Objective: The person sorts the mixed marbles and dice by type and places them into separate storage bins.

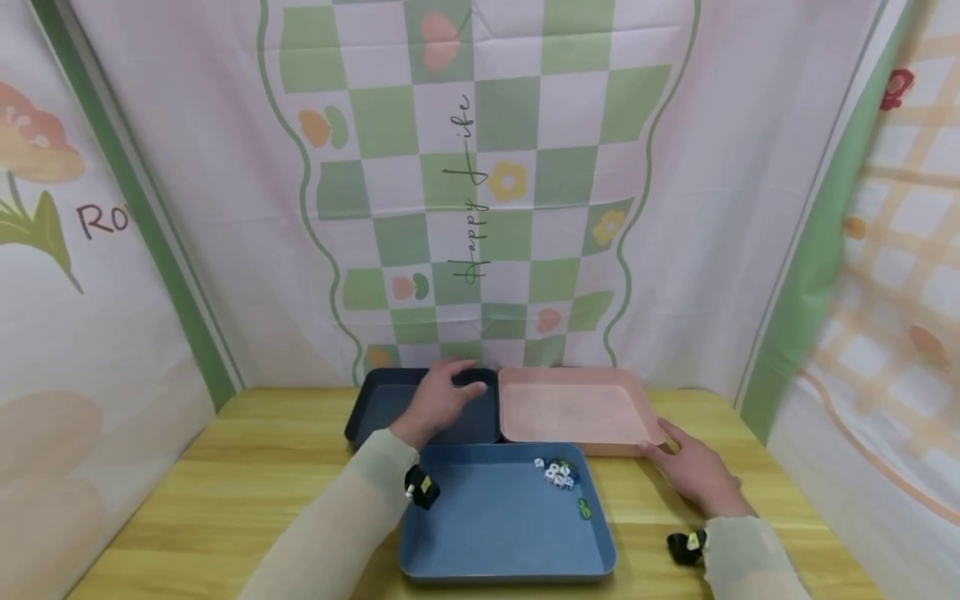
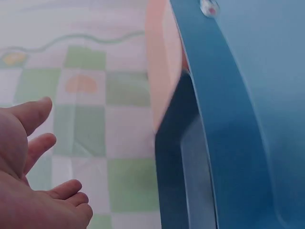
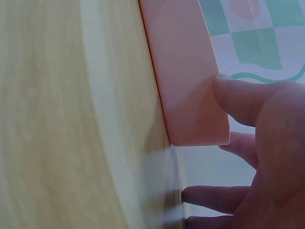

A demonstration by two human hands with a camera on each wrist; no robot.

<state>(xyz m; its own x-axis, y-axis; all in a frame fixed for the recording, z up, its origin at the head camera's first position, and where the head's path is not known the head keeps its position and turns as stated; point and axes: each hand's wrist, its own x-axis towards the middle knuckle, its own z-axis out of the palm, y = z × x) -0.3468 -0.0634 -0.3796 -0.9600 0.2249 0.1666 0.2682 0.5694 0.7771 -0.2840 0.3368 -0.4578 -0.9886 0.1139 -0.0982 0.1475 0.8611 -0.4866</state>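
Note:
My left hand [image 1: 438,400] hovers above the dark navy tray [image 1: 358,417] at the back left, its fingers spread and holding nothing. In the left wrist view this hand [image 2: 33,171] hangs apart from the trays. At the front right corner of the pink tray [image 1: 573,448], my right hand [image 1: 697,471] touches the tray with thumb and index finger. The right wrist view shows the thumb [image 3: 238,95] against the upper edge of its wall, the other fingers fairly straight. Nearer lies a blue tray [image 1: 502,533] with a cluster of small white dice [image 1: 558,475] and a green piece [image 1: 584,508].
All three trays rest on a wooden table [image 1: 187,500], the navy and pink ones side by side behind the blue one. A checkered cloth [image 1: 480,183] hangs behind them. More printed cloth hangs at left and right.

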